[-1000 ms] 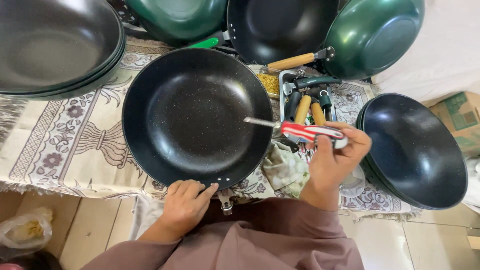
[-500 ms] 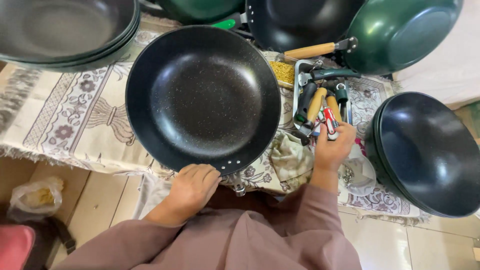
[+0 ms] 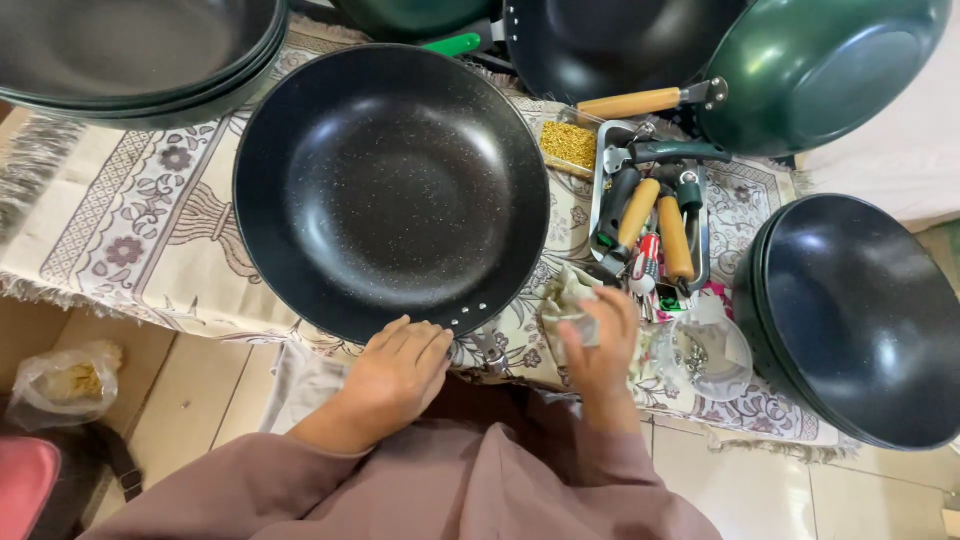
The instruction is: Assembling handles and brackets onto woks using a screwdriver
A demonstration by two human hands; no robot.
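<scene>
Black speckled wok (image 3: 390, 190) sits open side up on the patterned cloth (image 3: 110, 220) over the worktop, rivet holes at its near rim facing the person. Left hand (image 3: 400, 370) lies flat against that near rim, fingers together, pressing rather than wrapping; nothing is held inside it. Right hand (image 3: 600, 345) is closed on a crumpled pale rag (image 3: 565, 300) just right of the wok's rim.

Beyond the rag, a metal tray (image 3: 700, 255) carries loose wooden handles (image 3: 675, 235) and a red-gripped tool (image 3: 645, 255). A clear bowl of small fittings (image 3: 705, 350) stands just beside the right hand. Stacked dark woks (image 3: 860, 320) sit at far right, and a green wok (image 3: 810, 65) at upper right.

Judgement: the step looks like wiping around the rivet holes. To do it well, the left hand should keep firm downward pressure, since a round-bottomed pan would likely rock. The rag wants a bunched pad, worked close to the holes. The elbow should stay clear of the bowl, which looks easy to tip.
</scene>
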